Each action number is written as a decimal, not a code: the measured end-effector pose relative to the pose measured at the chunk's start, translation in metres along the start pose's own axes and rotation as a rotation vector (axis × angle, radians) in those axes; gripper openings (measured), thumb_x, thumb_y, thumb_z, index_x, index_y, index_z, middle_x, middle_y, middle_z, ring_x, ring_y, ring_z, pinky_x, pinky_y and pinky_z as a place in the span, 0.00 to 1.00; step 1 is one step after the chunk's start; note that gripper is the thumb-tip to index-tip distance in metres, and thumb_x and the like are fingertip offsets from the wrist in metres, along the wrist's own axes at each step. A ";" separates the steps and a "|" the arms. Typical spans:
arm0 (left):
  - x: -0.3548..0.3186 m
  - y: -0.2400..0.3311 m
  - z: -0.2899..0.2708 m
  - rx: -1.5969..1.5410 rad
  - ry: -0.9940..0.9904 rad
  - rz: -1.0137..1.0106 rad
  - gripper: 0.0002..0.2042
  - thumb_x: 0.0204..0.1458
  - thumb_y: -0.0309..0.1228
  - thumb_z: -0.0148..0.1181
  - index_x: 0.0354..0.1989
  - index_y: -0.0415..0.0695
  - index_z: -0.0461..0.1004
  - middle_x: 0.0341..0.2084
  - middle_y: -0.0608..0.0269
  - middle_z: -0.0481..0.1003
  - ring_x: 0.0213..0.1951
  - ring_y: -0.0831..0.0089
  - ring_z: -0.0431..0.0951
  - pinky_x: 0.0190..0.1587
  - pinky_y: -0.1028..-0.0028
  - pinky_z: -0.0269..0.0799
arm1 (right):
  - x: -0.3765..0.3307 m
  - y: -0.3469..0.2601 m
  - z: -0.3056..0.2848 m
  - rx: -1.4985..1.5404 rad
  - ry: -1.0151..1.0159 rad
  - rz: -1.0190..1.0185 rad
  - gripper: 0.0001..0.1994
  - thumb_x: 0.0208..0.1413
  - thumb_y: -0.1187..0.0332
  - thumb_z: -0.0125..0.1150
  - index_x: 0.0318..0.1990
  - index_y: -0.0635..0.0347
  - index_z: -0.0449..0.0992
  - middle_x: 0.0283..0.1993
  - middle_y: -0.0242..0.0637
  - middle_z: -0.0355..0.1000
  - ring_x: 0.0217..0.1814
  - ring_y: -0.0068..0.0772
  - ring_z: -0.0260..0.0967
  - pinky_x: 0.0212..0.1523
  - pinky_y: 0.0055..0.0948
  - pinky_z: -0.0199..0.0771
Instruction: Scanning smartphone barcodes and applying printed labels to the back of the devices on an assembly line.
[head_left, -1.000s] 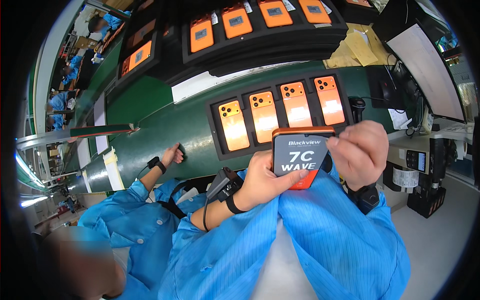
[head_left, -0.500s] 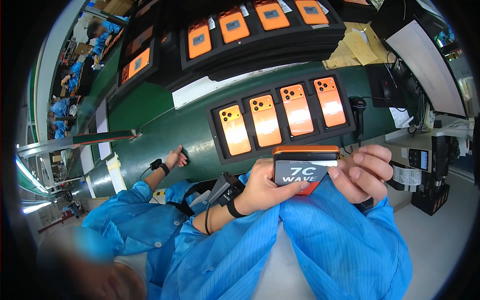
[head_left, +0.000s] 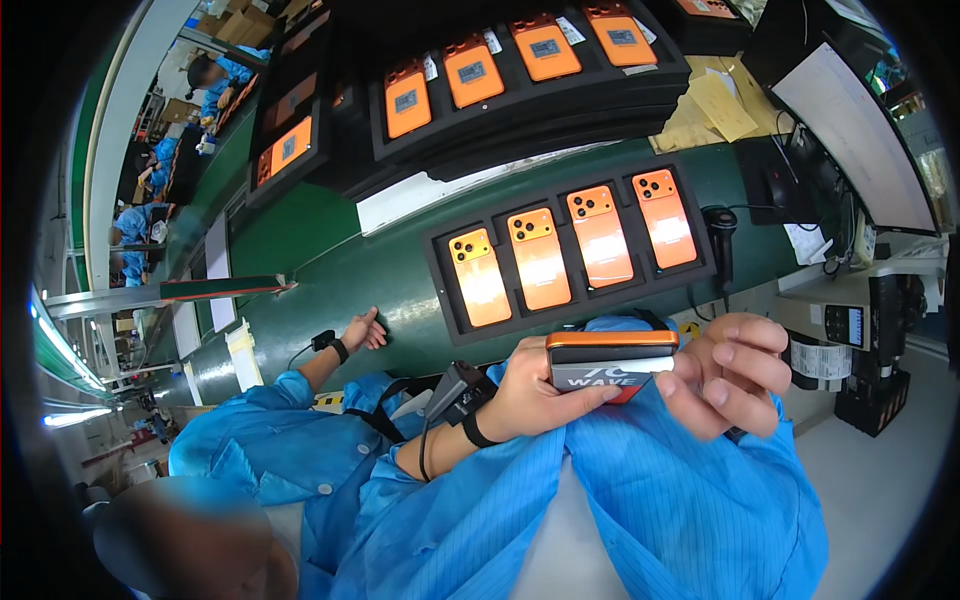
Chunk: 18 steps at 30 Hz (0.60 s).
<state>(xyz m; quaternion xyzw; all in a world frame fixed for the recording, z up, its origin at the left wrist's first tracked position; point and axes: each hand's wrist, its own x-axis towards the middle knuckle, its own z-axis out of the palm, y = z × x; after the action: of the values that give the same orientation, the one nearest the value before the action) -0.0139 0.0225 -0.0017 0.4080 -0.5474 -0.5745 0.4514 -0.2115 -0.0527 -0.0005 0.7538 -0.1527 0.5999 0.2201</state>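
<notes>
Chest-high in front of me, my left hand [head_left: 540, 393] grips an orange-framed phone [head_left: 612, 342], thumb along its lower front edge and fingers behind. Its front is foreshortened and shows a dark grey and red face with white printing. A white strip [head_left: 642, 366] lies by its right corner. My right hand [head_left: 735, 375] is beside that corner, fingers curved and apart, with nothing visible between them. Beyond the hands is a black foam tray [head_left: 462, 322] with several orange phones [head_left: 541, 257], camera side up, in its slots.
Stacked black trays [head_left: 530, 110] of orange phones stand at the back. A handheld scanner [head_left: 720, 240], monitor [head_left: 850, 130] and label printer [head_left: 825, 335] are at right. A co-worker's hand [head_left: 366, 329] rests over the green bench [head_left: 330, 275] at left.
The phone has tilted, so less of its printed face shows. My right hand's thumb and fingers have moved slightly apart. The bench and trays appear a little lower in the view.
</notes>
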 end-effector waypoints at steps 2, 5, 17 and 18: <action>0.000 -0.001 0.001 -0.006 -0.003 -0.025 0.17 0.46 0.25 0.69 0.46 0.37 0.77 0.39 0.57 0.81 0.41 0.70 0.81 0.43 0.73 0.75 | 0.001 0.000 -0.001 0.005 -0.027 0.030 0.10 0.52 0.70 0.67 0.37 0.36 0.78 0.44 0.22 0.57 0.41 0.27 0.60 0.32 0.25 0.63; 0.001 -0.003 0.000 0.025 0.015 -0.023 0.16 0.47 0.25 0.68 0.45 0.38 0.77 0.38 0.59 0.81 0.40 0.72 0.81 0.43 0.74 0.75 | 0.002 0.002 -0.001 0.136 -0.085 0.149 0.13 0.50 0.64 0.69 0.44 0.40 0.76 0.44 0.26 0.62 0.42 0.31 0.63 0.34 0.30 0.67; 0.005 -0.033 -0.009 -0.731 0.092 -0.400 0.23 0.45 0.27 0.67 0.50 0.37 0.68 0.37 0.54 0.78 0.38 0.64 0.81 0.44 0.67 0.79 | -0.017 -0.015 0.026 1.791 -0.381 1.652 0.49 0.50 0.44 0.65 0.70 0.67 0.47 0.67 0.47 0.56 0.71 0.40 0.52 0.70 0.39 0.49; 0.005 -0.035 -0.009 -0.747 0.087 -0.396 0.23 0.45 0.27 0.67 0.50 0.37 0.68 0.37 0.54 0.78 0.38 0.64 0.81 0.44 0.67 0.79 | -0.019 -0.016 0.025 1.789 -0.454 1.647 0.49 0.50 0.46 0.65 0.70 0.67 0.47 0.67 0.47 0.55 0.71 0.40 0.53 0.69 0.38 0.50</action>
<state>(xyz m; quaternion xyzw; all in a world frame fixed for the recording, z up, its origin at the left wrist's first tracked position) -0.0087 0.0150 -0.0375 0.3378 -0.1929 -0.7912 0.4718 -0.1872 -0.0524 -0.0259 0.4057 -0.1525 0.3088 -0.8467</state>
